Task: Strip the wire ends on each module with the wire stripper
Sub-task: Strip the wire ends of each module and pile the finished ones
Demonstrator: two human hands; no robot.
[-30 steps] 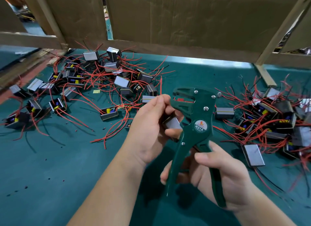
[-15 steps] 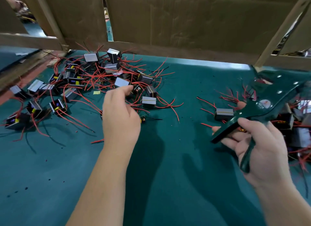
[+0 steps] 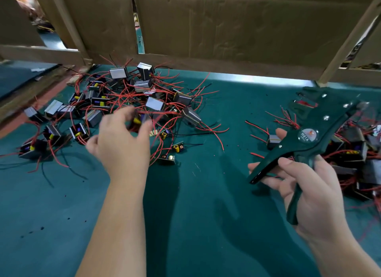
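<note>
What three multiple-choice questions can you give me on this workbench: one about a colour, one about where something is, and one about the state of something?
1. The table mat is:
A. teal
B. white
C. orange

2. The wire stripper is:
A. lying flat on the mat
B. in the right hand
C. hanging on a hook

3. The stripper's two handles are:
A. taped shut
B. squeezed together
C. spread apart

Answers:
1. A, since every bare patch of the surface reads teal.
2. B, since that hand grips the handles and the tool is tilted up off the mat.
3. C, since a clear gap shows between the two handles.
</note>
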